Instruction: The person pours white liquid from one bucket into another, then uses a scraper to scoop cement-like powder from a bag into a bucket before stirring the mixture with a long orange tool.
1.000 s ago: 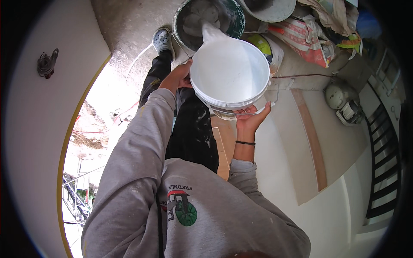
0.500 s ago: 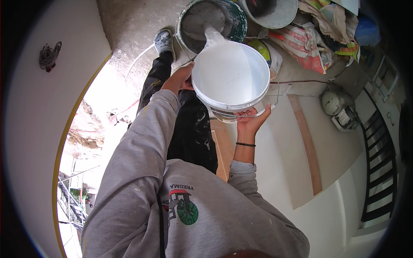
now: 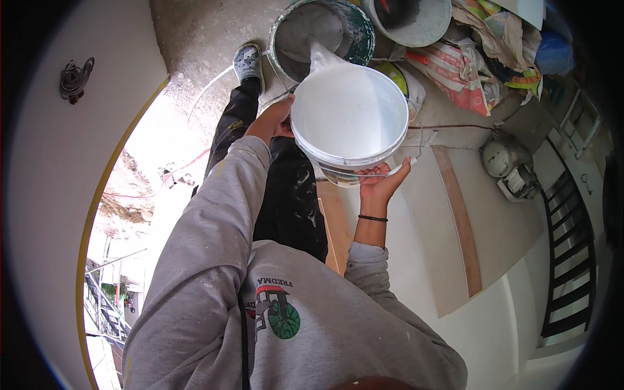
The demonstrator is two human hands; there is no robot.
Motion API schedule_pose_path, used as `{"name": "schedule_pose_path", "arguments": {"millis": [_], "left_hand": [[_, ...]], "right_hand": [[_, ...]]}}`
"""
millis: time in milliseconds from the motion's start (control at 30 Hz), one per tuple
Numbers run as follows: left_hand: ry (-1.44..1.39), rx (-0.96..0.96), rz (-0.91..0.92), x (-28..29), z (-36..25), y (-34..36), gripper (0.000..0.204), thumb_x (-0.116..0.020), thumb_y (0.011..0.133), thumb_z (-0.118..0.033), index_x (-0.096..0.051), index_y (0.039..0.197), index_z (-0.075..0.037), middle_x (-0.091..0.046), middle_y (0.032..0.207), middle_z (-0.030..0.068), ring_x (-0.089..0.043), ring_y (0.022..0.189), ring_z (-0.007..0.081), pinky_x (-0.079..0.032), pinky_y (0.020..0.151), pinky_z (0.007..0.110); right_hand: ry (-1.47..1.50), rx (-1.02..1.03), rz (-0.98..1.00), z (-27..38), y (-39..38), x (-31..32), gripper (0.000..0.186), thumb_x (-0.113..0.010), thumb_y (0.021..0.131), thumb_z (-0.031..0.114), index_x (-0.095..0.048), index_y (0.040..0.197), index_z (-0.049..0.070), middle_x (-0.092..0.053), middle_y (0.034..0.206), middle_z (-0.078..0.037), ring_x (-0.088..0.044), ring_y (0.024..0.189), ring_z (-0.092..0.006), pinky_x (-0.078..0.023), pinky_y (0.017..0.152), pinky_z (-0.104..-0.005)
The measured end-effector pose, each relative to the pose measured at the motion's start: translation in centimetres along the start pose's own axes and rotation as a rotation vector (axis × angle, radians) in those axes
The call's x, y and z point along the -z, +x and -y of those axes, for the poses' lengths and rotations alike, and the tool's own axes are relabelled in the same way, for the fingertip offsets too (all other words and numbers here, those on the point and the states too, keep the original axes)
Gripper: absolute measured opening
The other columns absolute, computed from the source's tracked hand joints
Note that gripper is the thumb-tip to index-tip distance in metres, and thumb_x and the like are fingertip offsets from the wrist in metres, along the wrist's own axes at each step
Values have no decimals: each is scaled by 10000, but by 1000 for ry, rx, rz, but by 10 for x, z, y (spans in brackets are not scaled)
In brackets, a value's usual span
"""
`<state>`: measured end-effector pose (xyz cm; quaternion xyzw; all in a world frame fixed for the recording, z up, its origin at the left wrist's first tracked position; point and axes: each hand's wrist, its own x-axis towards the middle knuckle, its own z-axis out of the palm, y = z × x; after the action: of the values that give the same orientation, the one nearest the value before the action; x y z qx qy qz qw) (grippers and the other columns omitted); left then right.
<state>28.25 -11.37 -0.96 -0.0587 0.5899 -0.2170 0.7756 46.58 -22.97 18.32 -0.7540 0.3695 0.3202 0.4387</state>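
A white plastic bucket [image 3: 351,114] is tilted away from me, and water streams over its far rim. The stream [image 3: 320,53] falls into a dark green, grey-smeared tub [image 3: 361,32] that holds grey liquid. My left hand [image 3: 278,118] is closed on the bucket's left side, its fingers partly hidden. Under the near side, my right hand [image 3: 383,179] supports the bucket with curled fingers, its thumb up beside the loose wire handle [image 3: 420,149].
A second grey bucket [image 3: 416,29] stands right of the tub, near torn bags [image 3: 455,71]. My shoe [image 3: 248,64] is beside the tub. At right are a round machine [image 3: 504,159], a cable and a black railing [image 3: 572,260]. A bright opening lies left.
Water keeps pouring from the tilted bucket into the tub. My hands hold almost the same place, and the view has shifted slightly.
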Motion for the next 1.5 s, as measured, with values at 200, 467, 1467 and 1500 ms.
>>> {"name": "schedule_pose_path", "arguments": {"millis": [200,467,1467,1500], "left_hand": [[4,6,5,3,1,4,571,-426,972,-609,-512,1339,-180,-621,1234,66,-627,1073,257,-472,981,531],[1,17,5,3,2,1,576,-430,969,-609,-509,1341,-176,-617,1246,87,-627,1083,273,-477,973,532],[1,16,28,3,0,2,574,-422,974,-605,-512,1333,-167,-611,1255,97,-620,1095,306,-490,953,537],[2,34,17,3,-1,2,571,-421,975,-603,-514,1330,-166,-613,1254,98,-619,1098,304,-489,954,537]], "right_hand": [[-8,-5,-15,3,-4,-2,765,-490,729,822,-491,746,57,-482,721,-66,-468,659,-193,-451,643,-356],[2,-28,39,0,3,10,907,-527,733,802,-521,999,-66,-457,1075,-159,-487,939,-265,-464,857,-468],[-44,-10,3,10,-10,-7,840,-533,703,812,-508,933,3,-476,988,-116,-470,829,-205,-448,769,-384],[-43,-12,2,10,-10,-7,840,-535,702,810,-508,934,3,-476,995,-119,-470,837,-209,-447,781,-388]]}}
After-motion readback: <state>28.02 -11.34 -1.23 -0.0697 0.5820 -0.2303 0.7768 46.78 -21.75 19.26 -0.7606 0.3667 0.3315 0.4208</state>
